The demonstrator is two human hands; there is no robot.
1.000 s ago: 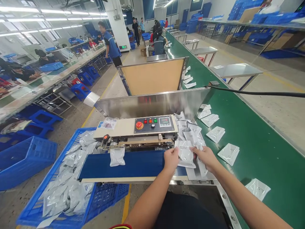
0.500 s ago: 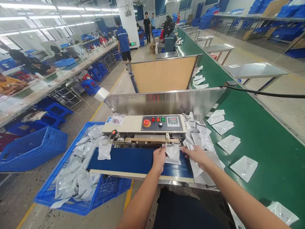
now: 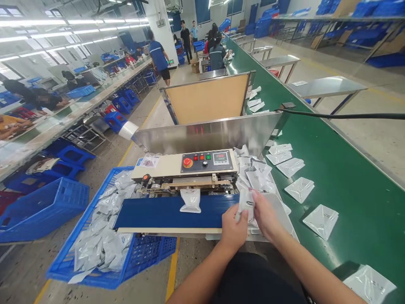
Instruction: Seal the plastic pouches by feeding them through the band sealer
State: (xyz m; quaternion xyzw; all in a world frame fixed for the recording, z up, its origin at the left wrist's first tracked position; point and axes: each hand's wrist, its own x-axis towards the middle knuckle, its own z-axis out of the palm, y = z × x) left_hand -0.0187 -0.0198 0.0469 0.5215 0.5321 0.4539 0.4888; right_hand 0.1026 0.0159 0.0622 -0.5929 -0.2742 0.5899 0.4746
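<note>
Both my hands grip one white plastic pouch (image 3: 245,203) at the right end of the sealing machine. My left hand (image 3: 234,228) is closed on its left side, thumb in front. The fingers of my right hand (image 3: 264,213) pinch its upper right edge. Another pouch (image 3: 190,201) hangs from the band sealer (image 3: 186,166) over the blue conveyor belt (image 3: 142,211), away from my hands. A heap of white pouches (image 3: 257,175) lies on the metal shelf just beyond my right hand.
On the left a blue crate (image 3: 122,270) holds many pouches, beside another blue crate (image 3: 44,207). A green conveyor (image 3: 357,202) with several spaced pouches runs along the right. A black cable (image 3: 341,115) crosses above it. Other people work along the benches behind.
The pouch formerly between my hands has travelled left along the sealer. The one at the belt's left end is gone from there. My hands now hold another pouch, further right.
</note>
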